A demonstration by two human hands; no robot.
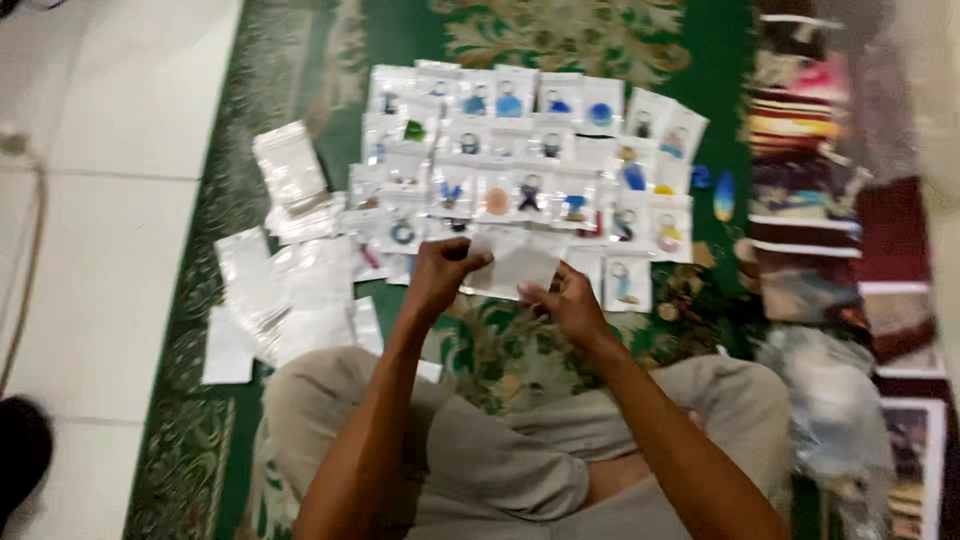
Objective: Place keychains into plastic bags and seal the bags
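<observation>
I sit cross-legged on a green patterned carpet (pixel 700 60). My left hand (pixel 440 272) and my right hand (pixel 567 303) both hold one small clear plastic bag (pixel 517 264) between them, the left at its upper left corner, the right at its lower right edge. Just beyond the hands lie rows of several small clear bags holding coloured keyrings (pixel 520 150). The picture is blurred, so I cannot see whether anything is inside the held bag.
A heap of empty clear bags (pixel 290 290) lies left of my knee, with another stack (pixel 288 165) further out. Two loose blue trinkets (pixel 714 190) lie right of the rows. Piled fabrics and packages (pixel 830 230) line the right side. White floor tiles (pixel 110 200) lie left.
</observation>
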